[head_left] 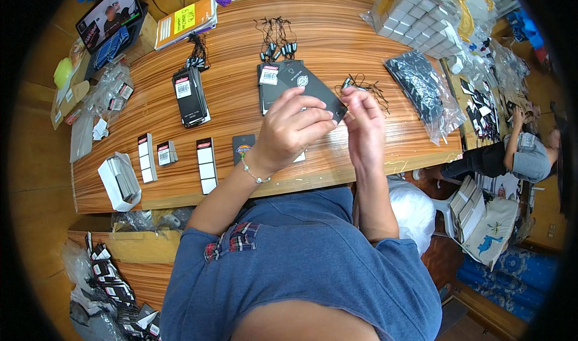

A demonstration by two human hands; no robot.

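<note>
Tilted in my left hand (292, 121) is a black hang tag (318, 91) with a round light emblem, its holed corner turned toward my right hand. The left fingers are closed over its near edge. My right hand (365, 124) pinches a thin black string (345, 85) beside that corner; the fingers partly hide it, and I cannot tell whether it passes through the hole. Right behind the right fingers lies a loose bunch of black strings (374, 91). Under the held tag sits a pile of black tags (269, 75) with a white sticker on top and strings stretched away from me.
To the left lies another strung tag stack (191, 103). Nearer are sticker strips (206, 171), a small sticker pile (167, 153) and a white box (118, 181) of cards. A plastic bag of black strings (423, 91) lies right, below bagged white boxes (415, 15). Another person (530, 154) works far right.
</note>
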